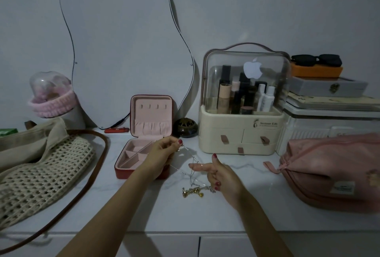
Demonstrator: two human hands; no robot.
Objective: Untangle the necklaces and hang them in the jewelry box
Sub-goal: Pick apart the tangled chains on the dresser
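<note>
A small red jewelry box (123, 172) lies open on the white counter, its pink lid upright with a row of hooks and nothing on them. My left hand (162, 154) pinches a thin silver chain (192, 159) just right of the box. The chain runs down over the outstretched index finger of my right hand (220, 174), whose other fingers are curled, the thumb up. Below, the chain joins a gold tangle of necklaces (195, 191) lying on the counter.
A woven mesh bag (41, 174) with a brown strap sprawls at the left. A cream cosmetics organizer (240, 139) stands at the back right, a pink pouch (333, 170) at the right. A dark round pot (185, 128) sits behind the jewelry box, before a mirror (127, 51).
</note>
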